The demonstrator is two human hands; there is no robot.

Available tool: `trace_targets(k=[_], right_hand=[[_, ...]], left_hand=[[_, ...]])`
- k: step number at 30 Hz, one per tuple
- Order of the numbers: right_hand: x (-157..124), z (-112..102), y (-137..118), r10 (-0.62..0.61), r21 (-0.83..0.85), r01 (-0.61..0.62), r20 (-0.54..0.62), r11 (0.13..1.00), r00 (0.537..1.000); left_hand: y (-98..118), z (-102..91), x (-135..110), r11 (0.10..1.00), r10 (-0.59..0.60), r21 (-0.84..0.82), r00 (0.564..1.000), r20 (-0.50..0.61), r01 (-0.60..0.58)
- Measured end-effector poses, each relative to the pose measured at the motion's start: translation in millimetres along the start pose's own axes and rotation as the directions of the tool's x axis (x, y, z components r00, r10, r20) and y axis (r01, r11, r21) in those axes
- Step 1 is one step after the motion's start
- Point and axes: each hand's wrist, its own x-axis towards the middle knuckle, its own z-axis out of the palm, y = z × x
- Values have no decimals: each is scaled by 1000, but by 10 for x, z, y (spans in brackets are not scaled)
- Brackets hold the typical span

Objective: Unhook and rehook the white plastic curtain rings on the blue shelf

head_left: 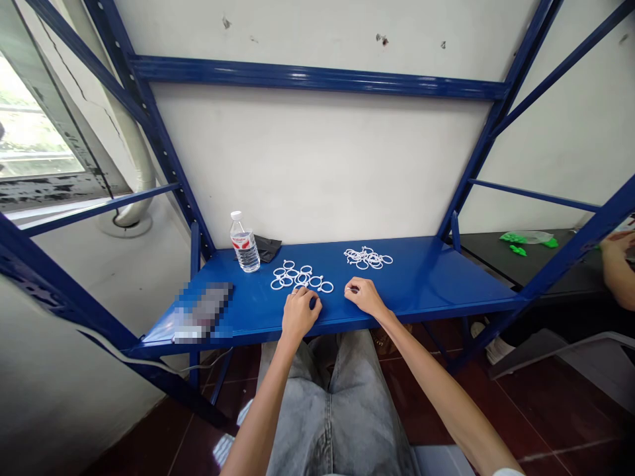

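Note:
A loose group of thin white plastic rings (292, 274), some with a small nub on the rim, lies on the blue tabletop (417, 284). My left hand (301, 312) is at the near edge of this group, fingers curled down and a gap showing beside the thumb. Its fingertips partly cover the nearest ring, and I cannot tell what they grip. To the right, my right hand (366, 295) rests low over the table with fingers closed. Something small and pale shows at its fingertips, too small to name. Beyond it lies a denser, overlapping pile of similar white rings (368, 258).
A water bottle (245, 243) stands at the back left, beside a black pouch-like item (268, 248). A blurred-out object (206, 311) lies at the left. Blue metal posts (476, 152) frame the table. At right, another person's arm (619, 264) is near green pieces (518, 250) on a black table.

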Motion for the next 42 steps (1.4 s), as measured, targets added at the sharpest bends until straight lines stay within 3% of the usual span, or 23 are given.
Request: trace_targets(k=[7, 15, 18, 22, 27, 33, 38, 42], right_hand=[[61, 53, 14, -38, -108, 40, 15, 993, 999], [444, 361, 33, -54, -201, 68, 76, 977, 996], [640, 348, 151, 4, -269, -3, 1, 963, 1000], [801, 180, 449, 140, -395, -195, -164, 898, 977], [834, 63, 711, 253, -511, -231, -27, 828, 967], [807, 56, 718, 130, -547, -96, 23, 832, 991], [673, -10, 466, 0, -610, 31, 52, 791, 999], [550, -51, 252, -41, -504, 56, 40, 862, 998]], left_hand=[[1, 3, 0, 1000, 2, -11, 1000, -11, -2], [20, -21, -1, 1000, -4, -17, 1000, -1, 4], [10, -5, -2, 1000, -5, -19, 1000, -8, 5], [4, 6, -6, 1000, -5, -12, 1000, -7, 4], [2, 16, -10, 1000, -14, -8, 1000, -13, 14], [5, 19, -12, 1000, -13, -20, 1000, -14, 12], [19, 7, -11, 1000, -14, -14, 1000, -20, 14], [18, 11, -11, 1000, -15, -14, 1000, -19, 15]])
